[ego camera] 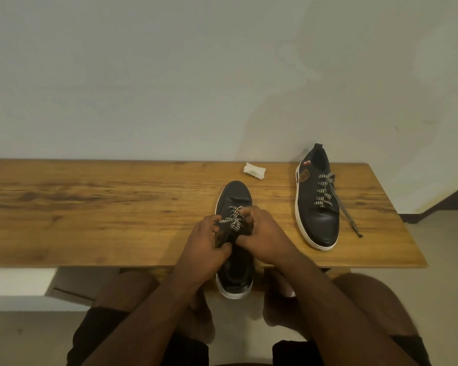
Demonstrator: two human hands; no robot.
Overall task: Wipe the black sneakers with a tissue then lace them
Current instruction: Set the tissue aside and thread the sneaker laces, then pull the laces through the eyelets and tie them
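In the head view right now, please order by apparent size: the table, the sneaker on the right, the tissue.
1. table
2. sneaker on the right
3. tissue

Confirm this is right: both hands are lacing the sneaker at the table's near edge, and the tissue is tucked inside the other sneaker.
Not quite. In the head view the tissue lies on the table, apart from the other sneaker. Both hands are indeed lacing the near sneaker.

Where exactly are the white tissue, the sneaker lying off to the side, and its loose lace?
crumpled white tissue (254, 170), head view, middle of the wad.
black leather sneaker with white sole (324, 223), head view, on its toe cap.
black-and-white patterned lace (344, 208), head view, on the loose trailing end.
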